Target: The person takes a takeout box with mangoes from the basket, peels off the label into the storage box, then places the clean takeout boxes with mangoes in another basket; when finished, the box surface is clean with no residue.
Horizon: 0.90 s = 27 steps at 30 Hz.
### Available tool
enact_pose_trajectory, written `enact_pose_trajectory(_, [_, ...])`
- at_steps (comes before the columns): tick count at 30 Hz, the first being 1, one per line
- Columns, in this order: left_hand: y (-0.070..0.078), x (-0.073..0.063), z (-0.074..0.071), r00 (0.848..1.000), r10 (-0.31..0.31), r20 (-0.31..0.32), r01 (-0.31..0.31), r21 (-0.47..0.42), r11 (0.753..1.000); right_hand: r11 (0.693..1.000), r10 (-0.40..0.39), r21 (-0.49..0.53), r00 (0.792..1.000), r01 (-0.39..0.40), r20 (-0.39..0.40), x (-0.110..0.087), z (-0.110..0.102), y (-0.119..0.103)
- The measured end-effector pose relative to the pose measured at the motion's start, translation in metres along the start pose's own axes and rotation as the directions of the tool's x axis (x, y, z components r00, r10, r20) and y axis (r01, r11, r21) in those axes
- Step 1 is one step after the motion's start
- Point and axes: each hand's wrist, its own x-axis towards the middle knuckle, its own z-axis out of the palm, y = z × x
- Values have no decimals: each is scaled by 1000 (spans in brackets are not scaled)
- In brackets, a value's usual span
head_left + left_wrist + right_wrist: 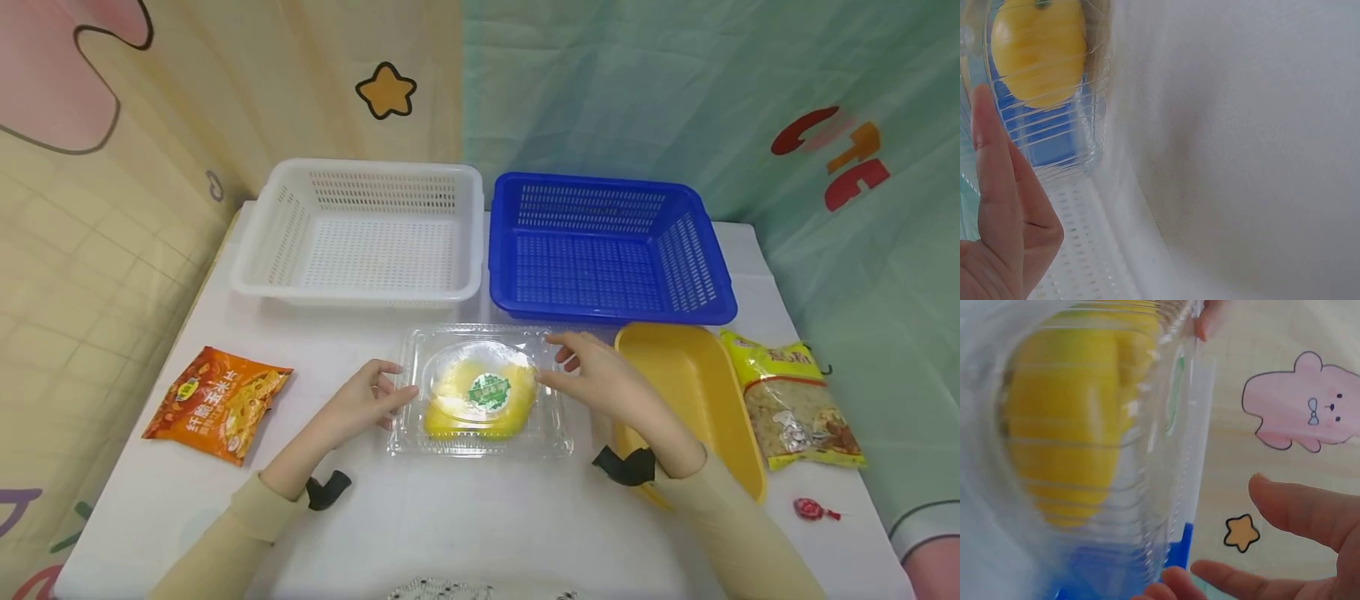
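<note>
A clear plastic clamshell box [558, 433] lies closed on the white table, a round green and white label on its lid. Inside is smooth yellow produce [450, 417] that looks like bell pepper, also visible through the ridged wall in both wrist views. My left hand [367, 396] is at the box's left edge, its thumb over the rim; whether it presses there I cannot tell. Near the upper right edge of the box is my right hand [600, 375], thumb and fingers spread apart. In the right wrist view the fingers [1241, 584] of that hand hold nothing.
Behind the box stand a white basket [360, 296] and a blue basket [615, 312]. A yellow tray [690, 375] sits under my right forearm. An orange snack bag [217, 404] lies left; a yellow-green food bag [795, 400] and a red lollipop [810, 509] lie right.
</note>
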Motion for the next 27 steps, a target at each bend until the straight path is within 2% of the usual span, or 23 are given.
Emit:
enact_pose_trajectory(3, [0,0,-1,1000,-12,0,12,-5,1000,993,-111,-34,992,113,59,10,4,-19])
enact_pose_trajectory(6, [0,0,0,1000,-18,1,18,-12,1000,976,-195,-72,970,206,142,20,10,-37])
enact_pose_trajectory(12, [-2,2,0,1000,-8,0,8,-12,1000,945,-219,-179,938,273,269,37,19,-61])
enact_pose_trajectory(17, [-1,1,0,1000,-7,-1,7,-20,1000,918,-214,-250,914,309,346,47,22,-69])
enact_pose_trajectory(24, [0,2,-1,1000,-11,-1,11,-19,1000,847,-284,-344,892,405,353,54,30,-67])
enact_pose_trajectory(27, [0,2,0,1000,-9,1,9,-12,1000,839,-289,-354,890,414,354,53,32,-66])
